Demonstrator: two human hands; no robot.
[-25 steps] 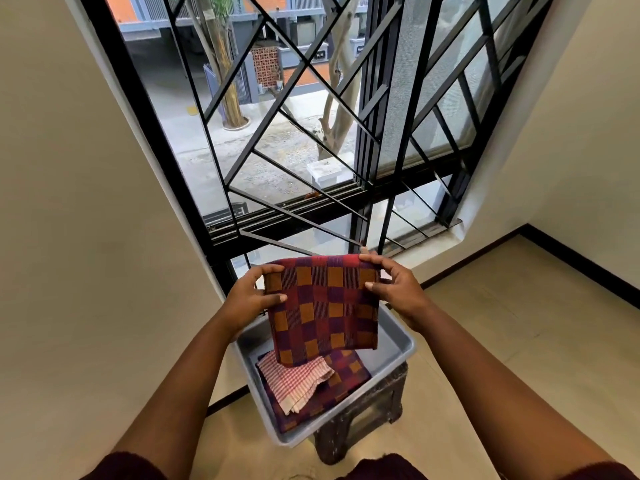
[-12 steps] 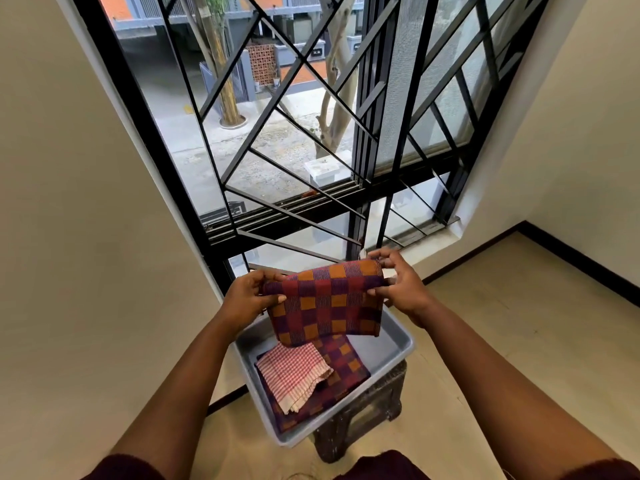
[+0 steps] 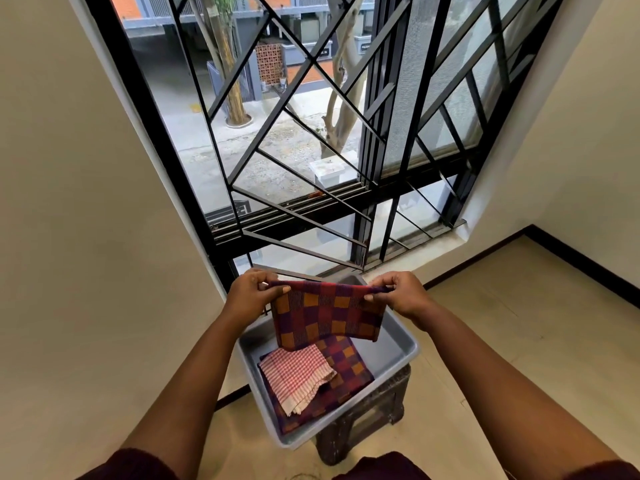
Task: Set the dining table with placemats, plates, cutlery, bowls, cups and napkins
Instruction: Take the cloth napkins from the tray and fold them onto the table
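Observation:
A folded maroon-and-orange checked placemat (image 3: 327,315) hangs above a grey plastic tub (image 3: 398,351). My left hand (image 3: 251,294) pinches its top left corner and my right hand (image 3: 401,296) pinches its top right corner. Inside the tub lie another checked placemat (image 3: 349,367) and, on top of it, a folded red-and-white gingham napkin (image 3: 294,374). The held placemat hides the far part of the tub's inside.
The tub rests on a dark stool (image 3: 367,424) in a corner. A barred window (image 3: 311,133) stands right behind it, a cream wall (image 3: 69,237) to the left, beige floor (image 3: 502,341) to the right.
The held placemat hung full length a second ago; its lower half came up and it now hangs shorter, folded over. Both hands stayed on the top corners.

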